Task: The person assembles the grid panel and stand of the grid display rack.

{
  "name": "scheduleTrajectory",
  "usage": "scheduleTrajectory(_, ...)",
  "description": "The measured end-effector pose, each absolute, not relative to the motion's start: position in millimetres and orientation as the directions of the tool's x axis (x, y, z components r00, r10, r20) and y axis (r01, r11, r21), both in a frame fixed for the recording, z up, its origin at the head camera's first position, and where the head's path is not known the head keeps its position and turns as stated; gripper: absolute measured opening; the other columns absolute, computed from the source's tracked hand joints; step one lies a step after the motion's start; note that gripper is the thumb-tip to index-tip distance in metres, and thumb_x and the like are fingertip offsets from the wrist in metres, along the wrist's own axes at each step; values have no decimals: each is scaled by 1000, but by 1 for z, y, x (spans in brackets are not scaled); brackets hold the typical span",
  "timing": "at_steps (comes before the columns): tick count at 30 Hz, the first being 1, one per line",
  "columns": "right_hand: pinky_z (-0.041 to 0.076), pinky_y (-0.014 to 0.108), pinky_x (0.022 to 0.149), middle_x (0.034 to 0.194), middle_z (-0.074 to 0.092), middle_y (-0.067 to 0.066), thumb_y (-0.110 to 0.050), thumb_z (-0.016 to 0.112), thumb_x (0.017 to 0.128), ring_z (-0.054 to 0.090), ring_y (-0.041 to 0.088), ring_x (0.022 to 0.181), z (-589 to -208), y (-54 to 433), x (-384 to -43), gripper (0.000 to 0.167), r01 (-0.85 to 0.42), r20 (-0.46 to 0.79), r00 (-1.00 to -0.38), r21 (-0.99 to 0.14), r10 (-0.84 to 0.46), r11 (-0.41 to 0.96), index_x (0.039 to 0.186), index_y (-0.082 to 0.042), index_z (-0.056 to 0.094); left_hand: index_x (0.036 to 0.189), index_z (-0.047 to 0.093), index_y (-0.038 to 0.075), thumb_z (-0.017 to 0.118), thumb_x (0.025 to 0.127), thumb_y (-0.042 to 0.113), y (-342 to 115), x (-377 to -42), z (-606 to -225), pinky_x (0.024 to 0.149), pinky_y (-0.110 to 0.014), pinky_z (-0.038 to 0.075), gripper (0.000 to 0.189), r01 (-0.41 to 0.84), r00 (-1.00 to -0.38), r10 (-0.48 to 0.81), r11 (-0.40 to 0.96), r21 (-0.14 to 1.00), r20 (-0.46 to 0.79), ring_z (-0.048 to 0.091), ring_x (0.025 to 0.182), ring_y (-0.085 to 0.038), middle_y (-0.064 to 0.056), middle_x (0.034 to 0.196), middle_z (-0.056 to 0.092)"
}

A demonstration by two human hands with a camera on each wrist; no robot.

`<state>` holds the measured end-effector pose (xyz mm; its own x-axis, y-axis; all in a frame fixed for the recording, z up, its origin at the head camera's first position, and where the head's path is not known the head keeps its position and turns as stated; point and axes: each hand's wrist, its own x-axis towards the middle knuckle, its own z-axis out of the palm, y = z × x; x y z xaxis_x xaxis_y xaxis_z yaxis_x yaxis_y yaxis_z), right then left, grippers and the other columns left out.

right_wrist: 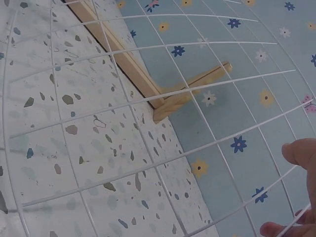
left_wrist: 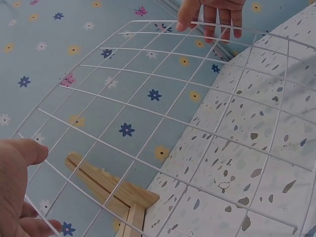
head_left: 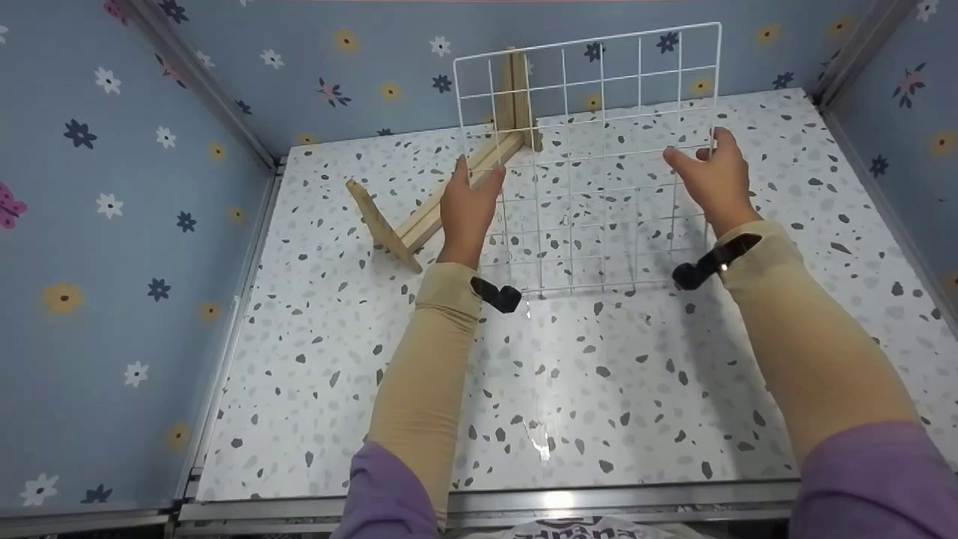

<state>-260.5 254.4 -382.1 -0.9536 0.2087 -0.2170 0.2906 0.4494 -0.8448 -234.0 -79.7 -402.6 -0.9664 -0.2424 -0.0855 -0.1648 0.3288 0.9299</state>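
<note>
A white wire grid panel (head_left: 603, 79) stands tilted in front of me, its top edge leaning toward the back wall. My left hand (head_left: 470, 213) grips its left side wire, thumb on the near face and fingers behind. On the opposite side wire, my right hand (head_left: 720, 183) has a similar hold. Whether the panel's bottom edge touches the table cannot be told. Behind the panel and to its left lies a wooden stand (head_left: 430, 219), a grooved rail with an end piece at each end. Through the mesh, part of that stand (right_wrist: 133, 76) shows in the right wrist view.
The speckled white tabletop (head_left: 599, 404) has a metal rail (head_left: 636, 498) along its front edge. Flower-patterned blue panels (head_left: 112, 247) wall in the back and both sides. The stand's far end is close to the back wall.
</note>
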Motion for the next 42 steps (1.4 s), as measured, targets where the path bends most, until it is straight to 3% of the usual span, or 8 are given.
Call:
scheduleTrajectory(17, 30, 40, 119, 163, 32, 5, -55, 68, 92, 34, 24, 148, -385, 250, -257, 98, 196, -103, -964, -898, 245, 394, 164, -25, 9, 162, 26, 19, 66, 99, 41, -73, -234, -408, 117, -29, 31, 78, -64, -944, -324, 350, 935, 57, 31, 149, -16, -2, 164, 31)
scheduleTrajectory(21, 32, 35, 118, 162, 32, 6, -49, 69, 94, 30, 25, 150, -387, 248, -257, 93, 156, -58, -963, -917, 263, 368, 163, -27, 12, 162, 25, 20, 68, 99, 31, -71, -234, -412, 89, -26, 50, 77, -5, -937, -329, 346, 938, 117, 66, 99, -16, -3, 164, 30)
scheduleTrajectory(24, 34, 34, 117, 161, 32, 7, -45, 70, 94, 31, 25, 149, -389, 247, -257, 91, 126, -32, -963, -931, 267, 342, 163, -28, 13, 162, 25, 19, 69, 99, 25, -69, -232, -414, 65, -28, 46, 77, 32, -929, -336, 343, 939, 154, 44, 54, -15, -5, 165, 29)
scheduleTrajectory(26, 35, 34, 116, 161, 33, 8, -43, 71, 94, 33, 24, 149, -391, 247, -256, 90, 112, -19, -963, -935, 269, 336, 162, -29, 14, 162, 26, 19, 69, 99, 24, -69, -232, -414, 62, -28, 43, 77, 42, -923, -345, 350, 936, 170, 36, 51, -15, -4, 165, 29)
scheduleTrajectory(29, 37, 35, 115, 159, 35, 7, -42, 71, 94, 35, 24, 147, -394, 246, -255, 89, 104, -4, -961, -932, 278, 347, 162, -29, 15, 162, 26, 19, 69, 99, 22, -67, -231, -415, 70, -26, 47, 76, 52, -914, -357, 364, 930, 191, 53, 65, -15, -3, 164, 30)
scheduleTrajectory(31, 37, 35, 115, 158, 37, 6, -42, 71, 94, 37, 23, 146, -395, 245, -254, 88, 104, 7, -957, -925, 290, 365, 161, -29, 15, 162, 25, 19, 68, 99, 23, -66, -231, -417, 85, -24, 50, 76, 57, -909, -363, 382, 923, 207, 65, 96, -17, -2, 164, 32)
scheduleTrajectory(34, 38, 35, 114, 157, 39, 6, -42, 71, 94, 39, 22, 145, -397, 243, -253, 86, 91, 33, -952, -919, 304, 384, 160, -28, 17, 162, 26, 17, 69, 99, 21, -65, -232, -420, 105, -25, 43, 76, 76, -896, -373, 406, 911, 241, 48, 138, -18, -3, 162, 35)
scheduleTrajectory(42, 40, 35, 113, 151, 45, 5, -39, 72, 94, 45, 20, 140, -403, 241, -250, 81, 14, 122, -940, -920, 320, 393, 157, -28, 23, 162, 24, 21, 71, 98, 20, -61, -232, -431, 113, -25, 36, 80, 110, -861, -404, 444, 889, 309, 36, 146, -13, -2, 161, 38)
